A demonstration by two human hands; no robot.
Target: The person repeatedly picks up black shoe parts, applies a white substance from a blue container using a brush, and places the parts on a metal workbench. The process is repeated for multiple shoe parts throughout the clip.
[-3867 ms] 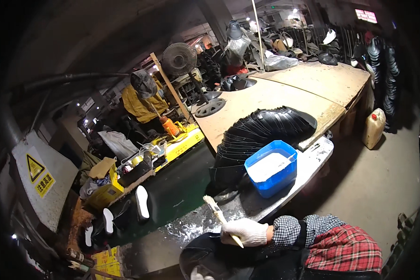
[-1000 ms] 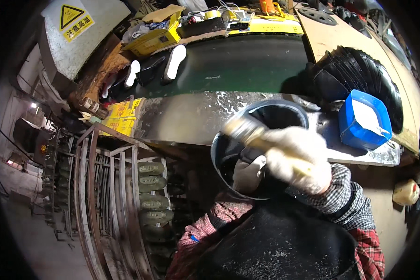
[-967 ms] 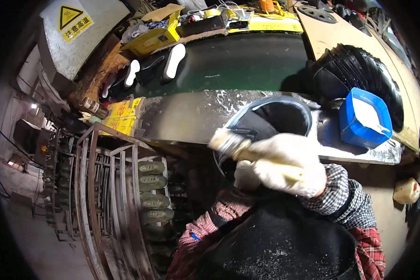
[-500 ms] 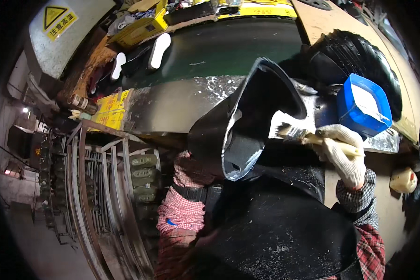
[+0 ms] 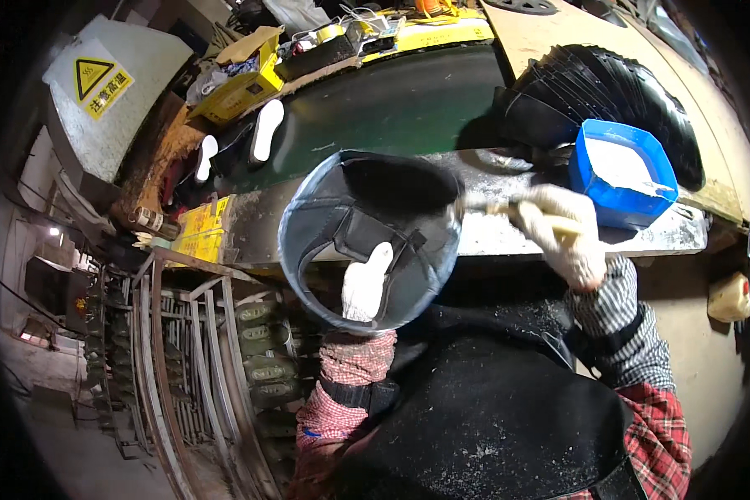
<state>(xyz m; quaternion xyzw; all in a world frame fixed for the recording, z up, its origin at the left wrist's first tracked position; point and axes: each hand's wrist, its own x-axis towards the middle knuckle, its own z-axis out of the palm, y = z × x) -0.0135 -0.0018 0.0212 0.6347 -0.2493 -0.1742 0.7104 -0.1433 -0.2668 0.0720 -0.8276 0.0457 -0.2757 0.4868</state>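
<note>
A wide black rubber sleeve, pale along its rim, is held up with its round opening toward me. My left hand, in a white knit glove, reaches over the near rim and grips the wall. Part of that hand is hidden behind the rubber. In my right hand, also gloved, is a brush with a pale handle. Its bristles are at the sleeve's right rim, slightly blurred. Just beyond that hand, a blue tub of white paste stands on the metal ledge.
A stack of black rubber sheets lies at the far right. Two white-soled shoes rest on the green belt at the back. To my left is a metal rack beside olive shoes. A pale jug sits at right.
The sleeve has turned and moved left, so its opening now faces me and the left glove shows inside. The right hand has moved left, bringing the brush to the rim.
</note>
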